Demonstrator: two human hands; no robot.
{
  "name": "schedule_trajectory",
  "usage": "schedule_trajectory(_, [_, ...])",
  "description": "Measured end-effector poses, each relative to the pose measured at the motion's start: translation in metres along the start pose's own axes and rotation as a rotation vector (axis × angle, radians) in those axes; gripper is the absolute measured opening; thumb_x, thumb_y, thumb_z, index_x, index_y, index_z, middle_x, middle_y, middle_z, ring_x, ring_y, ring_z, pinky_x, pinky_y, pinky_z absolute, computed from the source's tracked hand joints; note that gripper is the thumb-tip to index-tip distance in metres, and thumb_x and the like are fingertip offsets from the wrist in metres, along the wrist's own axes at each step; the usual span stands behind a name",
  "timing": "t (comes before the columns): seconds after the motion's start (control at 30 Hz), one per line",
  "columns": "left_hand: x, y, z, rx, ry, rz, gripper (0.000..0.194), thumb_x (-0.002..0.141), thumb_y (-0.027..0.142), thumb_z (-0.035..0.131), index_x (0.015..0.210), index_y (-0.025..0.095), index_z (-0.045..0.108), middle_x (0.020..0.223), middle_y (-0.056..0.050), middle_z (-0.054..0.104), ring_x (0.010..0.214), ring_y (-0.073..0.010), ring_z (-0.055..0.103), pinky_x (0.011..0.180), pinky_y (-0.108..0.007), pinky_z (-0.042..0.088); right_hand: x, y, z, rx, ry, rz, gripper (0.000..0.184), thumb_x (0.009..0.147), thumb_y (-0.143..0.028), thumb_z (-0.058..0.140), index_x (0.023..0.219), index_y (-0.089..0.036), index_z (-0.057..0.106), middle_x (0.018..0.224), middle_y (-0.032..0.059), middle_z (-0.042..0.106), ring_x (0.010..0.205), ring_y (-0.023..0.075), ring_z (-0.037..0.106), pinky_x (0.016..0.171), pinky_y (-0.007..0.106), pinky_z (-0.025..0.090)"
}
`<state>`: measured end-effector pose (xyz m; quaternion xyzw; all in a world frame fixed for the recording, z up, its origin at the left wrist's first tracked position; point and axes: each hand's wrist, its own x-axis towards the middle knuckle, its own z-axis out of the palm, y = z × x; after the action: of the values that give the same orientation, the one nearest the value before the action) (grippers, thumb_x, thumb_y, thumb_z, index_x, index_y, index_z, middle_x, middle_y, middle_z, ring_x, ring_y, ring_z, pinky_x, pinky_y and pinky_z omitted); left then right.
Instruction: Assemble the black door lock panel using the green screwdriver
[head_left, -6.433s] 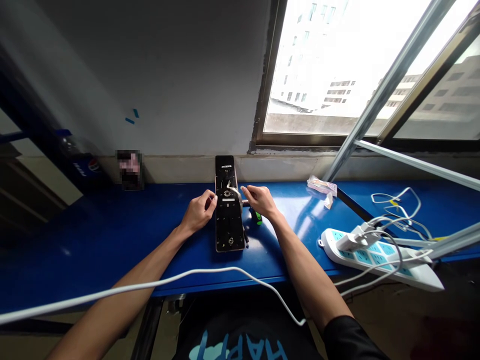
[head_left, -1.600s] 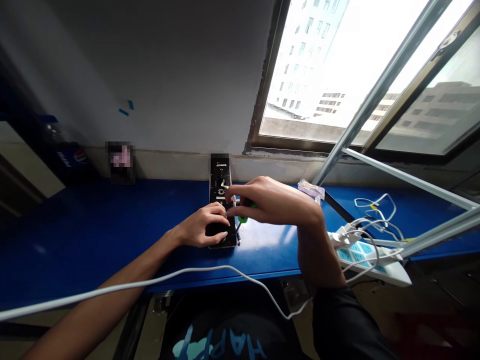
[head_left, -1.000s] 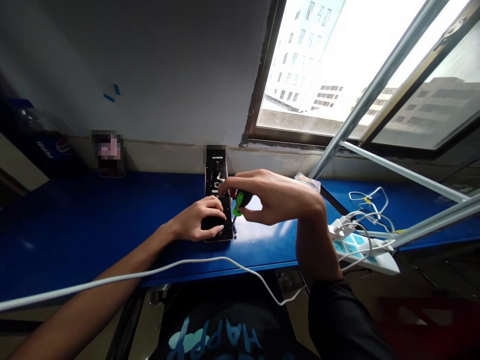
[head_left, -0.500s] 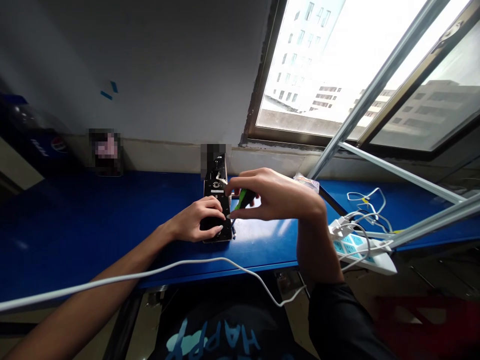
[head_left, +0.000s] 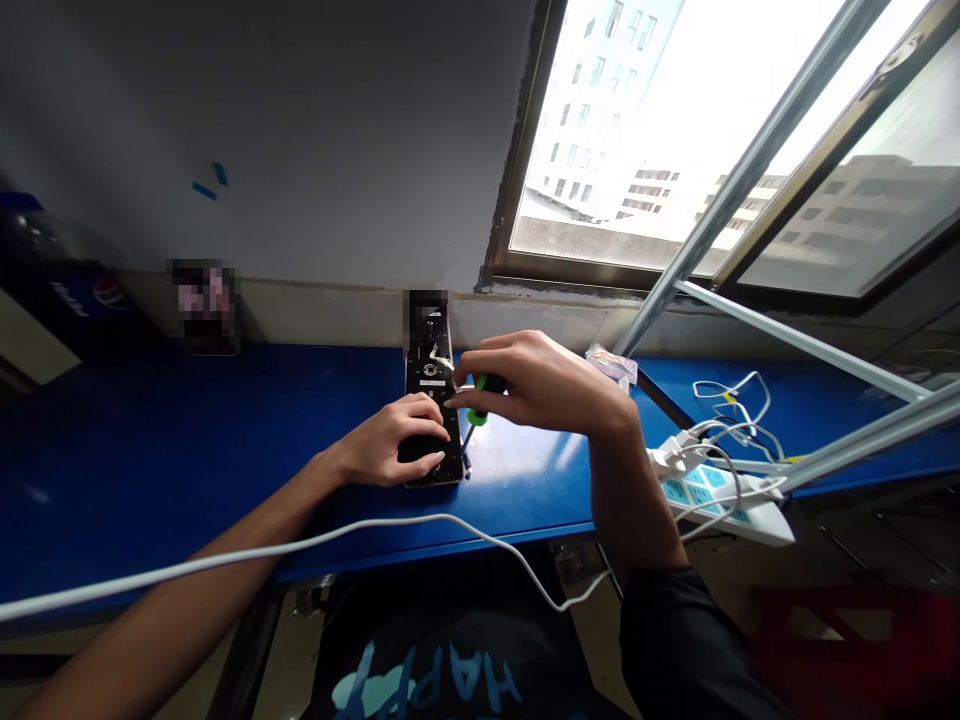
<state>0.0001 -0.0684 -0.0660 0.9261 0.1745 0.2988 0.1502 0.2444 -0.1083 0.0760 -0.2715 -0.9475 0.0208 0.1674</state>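
A long black door-lock panel [head_left: 429, 385] lies on the blue table, with white wires at its middle. My left hand [head_left: 394, 450] rests curled over its lower end and covers that part. My right hand [head_left: 536, 385] is above the panel's right side and pinches a green-handled screwdriver [head_left: 478, 397]. The thin shaft of the screwdriver points down beside the panel's right edge. Its tip is hard to make out.
The blue table [head_left: 187, 440] runs along a wall under a window. A white cable [head_left: 300, 545] crosses my left forearm. To the right are a power strip [head_left: 739, 515], tangled white cords [head_left: 739, 405], a small plastic packet [head_left: 611, 365] and metal rods [head_left: 750, 180].
Earlier the screwdriver lay on the table beside the panel; my right hand has since picked it up. My left hand has moved onto the panel's lower end. The view has drifted slightly.
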Motion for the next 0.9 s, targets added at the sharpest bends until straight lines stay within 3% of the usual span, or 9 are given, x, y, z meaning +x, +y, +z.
schedule_trajectory(0.1, [-0.001,-0.001,0.0,-0.005,-0.003,-0.004,0.022,0.091,0.027,0.068,0.11,0.02,0.076,0.109,-0.009,0.07,0.107,-0.0245,0.063,0.098,-0.039,0.053,-0.001,0.0,0.0,0.066,-0.009,-0.062,0.025,0.092,-0.018,0.061,0.116,-0.018,0.068,0.098,0.004,0.068,0.077,0.0122,0.058,0.067,0.026,0.04])
schedule_trajectory(0.17, [-0.001,-0.001,0.0,-0.009,-0.004,-0.009,0.022,0.091,0.027,0.067,0.11,0.02,0.076,0.109,-0.009,0.07,0.108,-0.0247,0.063,0.098,-0.039,0.053,-0.002,0.0,0.001,0.072,-0.004,-0.064,0.031,0.09,-0.021,0.065,0.12,-0.018,0.066,0.101,0.0048,0.068,0.077,0.0125,0.058,0.066,0.026,0.04])
schedule_trajectory(0.27, [-0.001,-0.001,0.0,0.0,-0.003,-0.01,0.022,0.092,0.028,0.066,0.11,0.02,0.076,0.11,-0.009,0.07,0.107,-0.0251,0.063,0.097,-0.04,0.053,-0.002,0.001,0.003,0.043,0.02,-0.041,0.026,0.098,-0.038,0.063,0.111,-0.017,0.07,0.092,0.0043,0.068,0.072,0.0117,0.056,0.065,0.027,0.039])
schedule_trajectory(0.37, [-0.001,0.0,-0.001,0.004,-0.005,-0.007,0.021,0.092,0.028,0.066,0.109,0.019,0.076,0.11,-0.009,0.07,0.107,-0.0247,0.063,0.099,-0.04,0.051,-0.003,0.003,0.005,0.079,0.027,-0.08,0.02,0.1,-0.028,0.058,0.112,-0.017,0.069,0.092,0.0038,0.068,0.075,0.0119,0.058,0.069,0.027,0.042])
schedule_trajectory(0.47, [-0.001,-0.001,0.0,-0.008,-0.01,-0.01,0.021,0.093,0.028,0.065,0.11,0.019,0.075,0.109,-0.009,0.069,0.107,-0.0244,0.062,0.1,-0.04,0.05,-0.004,0.003,0.005,0.128,0.025,-0.122,0.031,0.091,-0.017,0.062,0.122,-0.018,0.065,0.104,0.0059,0.067,0.083,0.0136,0.059,0.072,0.027,0.045])
schedule_trajectory(0.6, [-0.001,-0.001,0.0,-0.006,-0.013,-0.023,0.021,0.093,0.029,0.065,0.11,0.02,0.075,0.11,-0.009,0.07,0.107,-0.0249,0.062,0.098,-0.041,0.051,-0.004,0.004,0.008,0.126,0.055,-0.098,0.024,0.096,-0.032,0.066,0.115,-0.017,0.068,0.095,0.0042,0.066,0.076,0.0123,0.057,0.068,0.026,0.045])
schedule_trajectory(0.67, [0.0,-0.001,0.001,-0.004,-0.012,-0.023,0.022,0.094,0.029,0.065,0.11,0.019,0.075,0.11,-0.009,0.07,0.107,-0.0248,0.063,0.099,-0.041,0.05,-0.004,0.006,0.01,0.147,0.072,-0.108,0.02,0.098,-0.026,0.062,0.115,-0.017,0.068,0.094,0.0035,0.067,0.076,0.0115,0.057,0.069,0.026,0.046])
schedule_trajectory(0.77, [0.001,-0.001,0.002,0.0,-0.005,-0.029,0.022,0.098,0.029,0.06,0.109,0.019,0.076,0.109,-0.009,0.07,0.106,-0.0242,0.063,0.099,-0.04,0.05,-0.005,0.01,0.013,0.204,0.084,-0.134,0.034,0.089,-0.014,0.063,0.123,-0.018,0.063,0.109,0.0065,0.067,0.088,0.014,0.061,0.071,0.026,0.049])
schedule_trajectory(0.9, [0.002,-0.001,0.002,0.012,0.003,-0.045,0.031,0.105,0.032,0.048,0.108,0.019,0.076,0.108,-0.009,0.071,0.104,-0.0232,0.063,0.097,-0.039,0.051,-0.006,0.016,0.017,0.219,0.121,-0.104,0.024,0.094,-0.029,0.068,0.115,-0.018,0.066,0.104,0.0056,0.068,0.077,0.0115,0.06,0.067,0.025,0.05])
